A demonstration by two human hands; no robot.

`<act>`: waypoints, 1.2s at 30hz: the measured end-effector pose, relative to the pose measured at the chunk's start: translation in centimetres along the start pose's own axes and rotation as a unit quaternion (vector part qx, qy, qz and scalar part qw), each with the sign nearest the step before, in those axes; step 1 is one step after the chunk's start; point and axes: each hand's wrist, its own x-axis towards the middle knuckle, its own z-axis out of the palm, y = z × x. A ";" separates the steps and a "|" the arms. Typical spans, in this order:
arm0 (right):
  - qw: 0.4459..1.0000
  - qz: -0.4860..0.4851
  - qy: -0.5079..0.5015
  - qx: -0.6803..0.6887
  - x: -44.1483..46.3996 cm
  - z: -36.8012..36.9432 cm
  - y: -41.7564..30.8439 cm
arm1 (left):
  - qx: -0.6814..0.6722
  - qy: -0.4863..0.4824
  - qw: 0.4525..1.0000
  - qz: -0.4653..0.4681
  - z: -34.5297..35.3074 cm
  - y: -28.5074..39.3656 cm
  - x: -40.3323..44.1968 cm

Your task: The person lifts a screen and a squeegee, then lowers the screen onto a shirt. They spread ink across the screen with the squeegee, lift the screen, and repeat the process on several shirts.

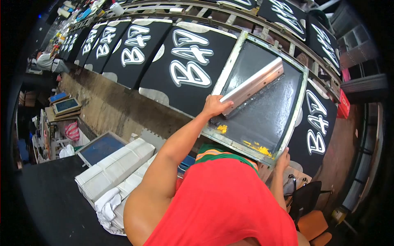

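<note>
A framed printing screen with dark mesh lies in front of me, between black printed panels. My left hand is at its left side, fingers wrapped round the lower end of a long metal squeegee that lies slanted across the mesh. At the frame's lower right corner, my right hand has its fingers along the outer edge; part of this hand is hidden behind the frame. Yellow patches show on the mesh near the lower edge. Black panels with white lettering stand on the left and right of the screen.
More printed panels run along the rail to the far left. White boxes and a blue-mesh screen are at the lower left. A black chair and an orange seat stand at the lower right. Another person is far left.
</note>
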 end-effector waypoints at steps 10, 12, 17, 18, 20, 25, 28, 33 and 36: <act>0.939 -0.332 0.006 -0.086 8.0 -1.4 -14.1 | 0.119 -0.076 0.982 0.123 -4.0 4.7 6.6; 0.868 -0.452 -0.025 -0.203 10.0 -2.2 -23.6 | 0.211 -0.063 0.946 0.239 -5.0 7.0 10.1; 0.780 -0.475 -0.222 -0.340 23.4 4.2 -30.6 | 0.244 -0.071 0.888 0.383 -4.3 12.1 22.8; 0.789 -0.468 -0.216 -0.334 25.7 5.6 -31.0 | 0.262 -0.067 0.884 0.381 -3.2 12.2 26.2; 0.803 -0.471 -0.152 -0.331 30.1 8.4 -32.5 | 0.275 -0.007 0.882 0.383 -1.1 12.9 32.7; 0.819 -0.478 -0.088 -0.305 37.2 12.7 -36.0 | 0.359 -0.045 0.888 0.286 1.3 15.0 41.5; 0.839 -0.452 -0.082 -0.293 36.3 12.8 -35.3 | 0.348 0.012 0.900 0.261 2.2 14.6 39.5; 0.825 -0.412 -0.172 -0.348 24.9 7.2 -26.7 | 0.390 -0.063 0.886 0.241 1.5 10.9 25.3; 0.825 -0.385 -0.225 -0.348 14.7 2.8 -17.7 | 0.365 -0.102 0.897 0.228 0.9 7.0 11.8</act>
